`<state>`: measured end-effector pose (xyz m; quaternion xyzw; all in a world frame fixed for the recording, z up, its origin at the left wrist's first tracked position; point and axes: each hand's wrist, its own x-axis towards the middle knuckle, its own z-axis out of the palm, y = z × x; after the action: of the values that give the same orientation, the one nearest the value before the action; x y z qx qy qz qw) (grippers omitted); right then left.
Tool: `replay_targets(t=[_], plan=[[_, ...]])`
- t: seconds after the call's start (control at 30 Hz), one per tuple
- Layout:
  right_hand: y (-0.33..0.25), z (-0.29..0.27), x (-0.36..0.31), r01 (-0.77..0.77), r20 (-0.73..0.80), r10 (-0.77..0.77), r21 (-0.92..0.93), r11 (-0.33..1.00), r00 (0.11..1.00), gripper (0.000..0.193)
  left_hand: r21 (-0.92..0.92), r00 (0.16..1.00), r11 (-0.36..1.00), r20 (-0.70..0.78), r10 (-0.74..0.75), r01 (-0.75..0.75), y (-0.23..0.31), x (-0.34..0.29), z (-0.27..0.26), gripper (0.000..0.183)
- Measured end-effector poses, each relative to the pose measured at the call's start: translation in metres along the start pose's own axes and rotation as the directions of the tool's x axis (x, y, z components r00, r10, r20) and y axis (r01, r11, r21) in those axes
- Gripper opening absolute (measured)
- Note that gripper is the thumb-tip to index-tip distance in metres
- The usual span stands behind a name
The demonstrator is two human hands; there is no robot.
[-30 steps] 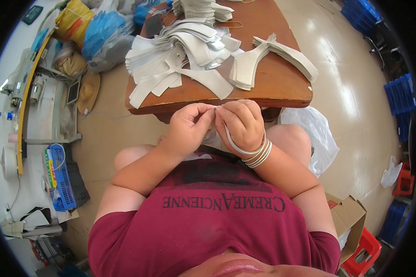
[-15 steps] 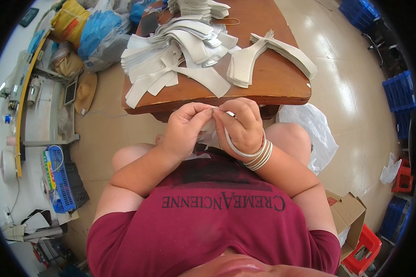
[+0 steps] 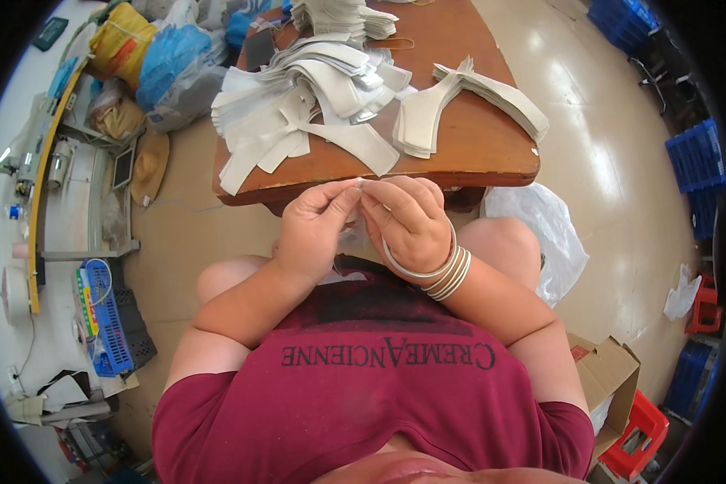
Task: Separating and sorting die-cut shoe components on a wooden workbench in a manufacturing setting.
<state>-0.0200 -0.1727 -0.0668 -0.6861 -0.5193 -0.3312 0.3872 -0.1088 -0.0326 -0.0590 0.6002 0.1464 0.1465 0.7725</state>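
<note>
One small pale bit (image 3: 359, 185), mostly hidden, sat pinched between left hand (image 3: 311, 227) and right hand (image 3: 415, 224), fingertips (image 3: 351, 195) closed, beside a brown table (image 3: 472, 149) on glossy tan floor (image 3: 621, 234)!

A tiny whitish bit (image 3: 359, 185) sits where the fingertips of both hands meet, pinched between left hand (image 3: 313, 230) and right hand (image 3: 415, 224). Only a sliver shows; its full shape is hidden by the fingers. It is held in the air, just off the near edge of the worktop (image 3: 460, 171). A thin, off-white cord (image 3: 453, 276) circles the right wrist in several rounds, mostly side by side; one looser round curves forward across the base of the hand toward the thumb side.
</note>
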Motion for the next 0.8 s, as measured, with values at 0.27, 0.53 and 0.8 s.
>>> replay_targets(t=[0.27, 0.53, 0.8], plan=[[0.002, -0.003, -0.004, -0.063, 0.115, 0.054, 0.078, 0.995, 0.992, 0.016, -0.166, 0.957, 0.942, 0.033, -0.29, 0.291, -0.008, 0.007, -0.007, 0.016], [0.0, -0.007, 0.0, 0.215, 0.105, -0.258, 0.313, 0.925, 0.96, 0.012, -0.071, 0.963, 0.96, 0.009, -0.269, 0.269, 0.007, 0.018, -0.024, 0.014], [0.003, -0.005, -0.01, 0.092, 0.334, -0.272, 0.467, 0.88, 0.902, 0.017, -0.318, 0.945, 0.948, -0.308, -0.105, 0.001, 0.02, 0.047, -0.039, 0.013]])
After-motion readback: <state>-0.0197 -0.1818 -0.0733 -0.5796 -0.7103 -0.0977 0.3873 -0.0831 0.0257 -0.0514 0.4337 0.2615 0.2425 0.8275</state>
